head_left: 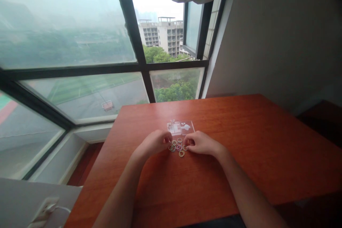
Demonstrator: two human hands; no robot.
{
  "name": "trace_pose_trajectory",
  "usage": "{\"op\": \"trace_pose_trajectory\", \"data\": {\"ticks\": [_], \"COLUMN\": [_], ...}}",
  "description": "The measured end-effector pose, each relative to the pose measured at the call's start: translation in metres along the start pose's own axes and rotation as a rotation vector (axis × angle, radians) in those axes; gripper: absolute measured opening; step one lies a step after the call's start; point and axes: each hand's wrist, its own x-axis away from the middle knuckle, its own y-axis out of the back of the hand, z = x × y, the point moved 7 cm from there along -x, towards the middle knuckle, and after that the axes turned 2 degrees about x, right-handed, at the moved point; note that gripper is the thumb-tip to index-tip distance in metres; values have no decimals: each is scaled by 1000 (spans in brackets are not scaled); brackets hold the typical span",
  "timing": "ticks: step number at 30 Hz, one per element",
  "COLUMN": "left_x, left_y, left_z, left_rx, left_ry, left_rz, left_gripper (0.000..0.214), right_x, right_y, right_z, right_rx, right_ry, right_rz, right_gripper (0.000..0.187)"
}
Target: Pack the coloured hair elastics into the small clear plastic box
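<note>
Several small coloured rings [178,147] lie in a loose cluster on the reddish wooden table [240,131]. Just beyond them lies a small clear packet [180,127] with white parts inside. My left hand [155,143] rests on the table at the left of the cluster, fingers curled, its fingertips touching the nearest rings. At the right of the cluster rests my right hand [201,143], its fingers curled and pinched at the edge of the rings. What each pinch holds is too small to make out.
A large window [80,42] with dark frames runs behind and left of the table. A grey wall [280,42] stands on the right. A white socket with a cable [45,210] sits at the lower left, beyond the table's left edge.
</note>
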Motion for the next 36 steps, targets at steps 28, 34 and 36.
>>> {"op": "trace_pose_trajectory", "data": {"ticks": [28, 34, 36], "left_x": [-2, -2, -2], "left_y": [-7, -5, -4], "left_z": [-7, -9, -9], "left_rx": [-30, -5, -2], "left_ry": [-33, -35, -28], "left_rz": [6, 3, -2], "left_gripper": [15, 17, 16], "right_x": [-8, -6, -6], "right_y": [-13, -12, -12], "right_z": [25, 27, 27], "right_rx": [113, 138, 142], "right_ry": [192, 173, 155], "right_rz": [-84, -60, -54], "right_gripper": [23, 21, 17]}}
